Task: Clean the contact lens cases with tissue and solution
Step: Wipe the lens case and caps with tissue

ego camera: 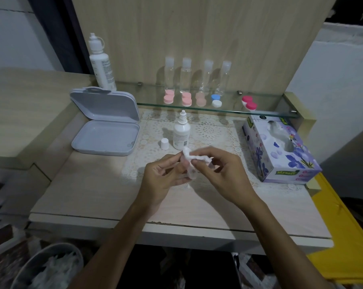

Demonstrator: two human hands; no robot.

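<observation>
A twisted white tissue (194,158) is pinched between the fingertips of the right hand (222,174) and pressed against a small translucent lens case (190,172), which is gripped by the curled fingers of the left hand (162,178); both hands are held just above the near edge of a cream lace mat (213,132) on the pale wood-grain table (89,188). Just beyond the hands, an uncapped white plastic solution bottle (181,131) stands upright on the mat, its label print too small to be read, and its round white cap (165,144) is set just to its left. To the right, a lilac cardboard tissue box (280,149) printed with blue flowers is seen, with "Mr.soft" legible on a green patch at its near end. To the left, a grey hard-plastic hinged box (105,130) with rounded corners lies open. Farther back, a glass shelf (218,108) carries four clear cylindrical bottles (197,77) with pale caps, and in front of them are ranged round-capped lens cases: three pink pairs (186,99), a blue-and-white one (216,100) and a magenta one (249,103) at the far right. A taller white bottle (101,63) with unreadable print stands at the shelf's far left. A round bin (49,268) holding crumpled white material is visible at the near left, below the table.
</observation>
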